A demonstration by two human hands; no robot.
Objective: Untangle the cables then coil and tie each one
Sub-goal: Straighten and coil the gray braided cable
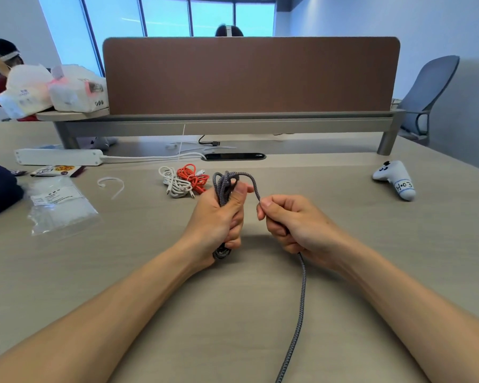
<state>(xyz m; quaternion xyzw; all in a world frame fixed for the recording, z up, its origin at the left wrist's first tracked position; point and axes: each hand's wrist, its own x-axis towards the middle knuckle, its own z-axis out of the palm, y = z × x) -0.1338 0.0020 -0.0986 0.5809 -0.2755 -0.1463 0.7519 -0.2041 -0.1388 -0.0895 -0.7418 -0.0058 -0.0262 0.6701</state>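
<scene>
Nearest, grey cable (301, 299) lying on table (122, 272), running from the near edge up into right hand (293, 225). Right hand closed round it, thumb and forefinger pinching the strand just above the fist. Short arch of cable from there over to left hand (216, 219), close beside, clamped on an upright bundle of grey loops; loops sticking out above the thumb and below the palm. Farther back, white cable (174, 183) and orange cable (194, 176) in one tangle on the table, apart from both hands. Left of these, loose white tie (112, 183) and clear bag (61, 205). Beyond, power strip (58, 157); controller (396, 179) far right; brown divider (249, 76) behind.
</scene>
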